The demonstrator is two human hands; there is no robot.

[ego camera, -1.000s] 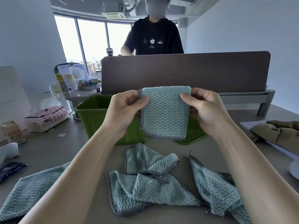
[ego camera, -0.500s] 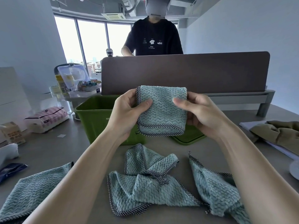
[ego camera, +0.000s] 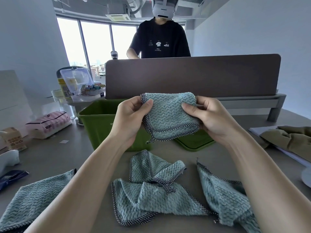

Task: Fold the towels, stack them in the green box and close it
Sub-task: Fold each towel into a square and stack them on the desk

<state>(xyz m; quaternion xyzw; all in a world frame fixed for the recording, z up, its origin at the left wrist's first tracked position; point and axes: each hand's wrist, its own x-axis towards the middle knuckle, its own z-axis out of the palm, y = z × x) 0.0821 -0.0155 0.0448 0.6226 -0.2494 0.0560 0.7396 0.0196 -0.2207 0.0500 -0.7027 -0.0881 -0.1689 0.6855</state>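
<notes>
Teal terry is being pinched at both side edges: the left hand (ego camera: 133, 118) and right hand (ego camera: 207, 118) are each gripping the folded towel (ego camera: 170, 115), holding it above the near wall of the open green box (ego camera: 101, 123). Judging by this, the thumbs should be keeping the checked borders aligned as it is going in flat, while three loose towels (ego camera: 151, 195) are waiting on the tabletop (ego camera: 67, 153).

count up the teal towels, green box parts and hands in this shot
teal towels: 4, held towel plus three loose
green box: 1
green lid: 1
hands: 2, left hand and right hand
total: 8
</notes>
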